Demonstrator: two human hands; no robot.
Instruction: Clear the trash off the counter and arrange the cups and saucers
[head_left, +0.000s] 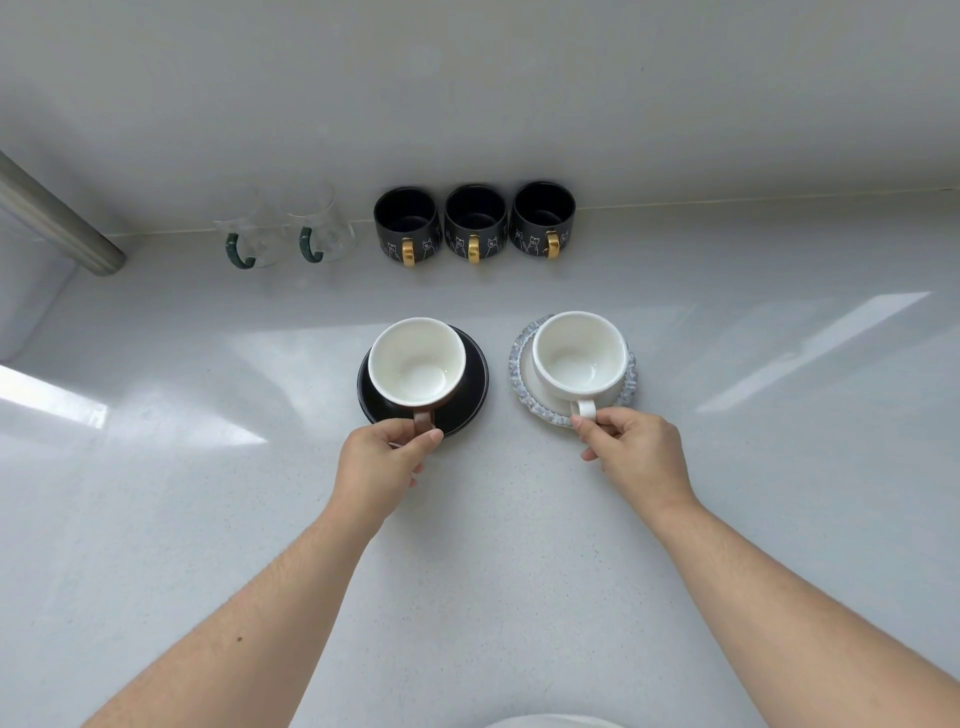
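Observation:
A brown cup (416, 361) with a white inside stands on a black saucer (470, 384) at the middle of the counter. My left hand (382, 462) pinches its brown handle. To its right a white cup (577, 352) rests on a white saucer with a blue-grey ruffled rim (519, 358). My right hand (634, 449) grips that cup's white handle. Both cups are upright and empty. No trash shows in view.
Along the back wall stand three black mugs with gold handles (475, 223) and, left of them, two clear glass mugs with green handles (283, 228). A grey metal bar (57, 218) juts in at the far left above a white appliance. The white counter (779, 467) spreads all around.

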